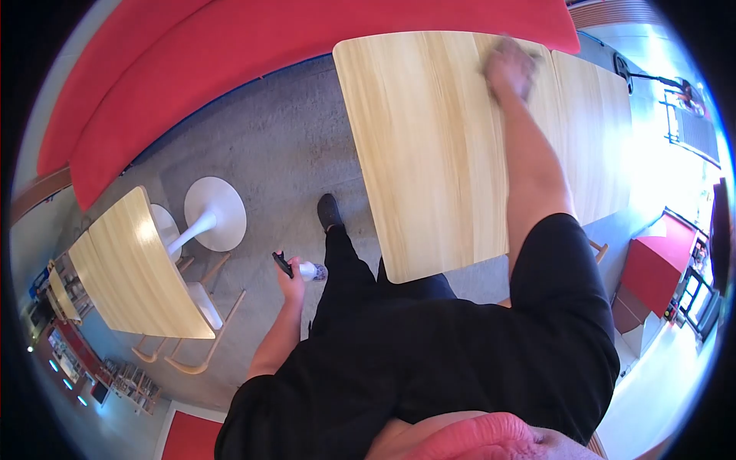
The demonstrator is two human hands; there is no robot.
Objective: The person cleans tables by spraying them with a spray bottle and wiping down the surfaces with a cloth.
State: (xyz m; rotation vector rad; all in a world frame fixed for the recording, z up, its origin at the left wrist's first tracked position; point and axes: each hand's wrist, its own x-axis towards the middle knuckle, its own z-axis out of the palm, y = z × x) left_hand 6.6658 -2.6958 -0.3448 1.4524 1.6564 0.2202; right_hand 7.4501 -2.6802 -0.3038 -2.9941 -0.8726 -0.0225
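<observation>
My left hand (290, 277) is closed around a spray bottle (308, 271) with a black trigger head and a pale body, held low beside my leg. On the far part of a light wood table (429, 153), near the red bench, lies my right hand (511, 69), its arm stretched out across the top. Motion blurs that hand, so its fingers are unclear. Darker brownish-grey patches show at its edges, but I cannot make out whether it holds anything.
A curved red bench (307, 34) runs along the table's far side. A second wood-topped table (594, 130) adjoins on the right. To the left stand another wood table (138, 268), a white pedestal base (218, 215) and wooden chair legs (195, 364). A red box-like unit (661, 261) stands right.
</observation>
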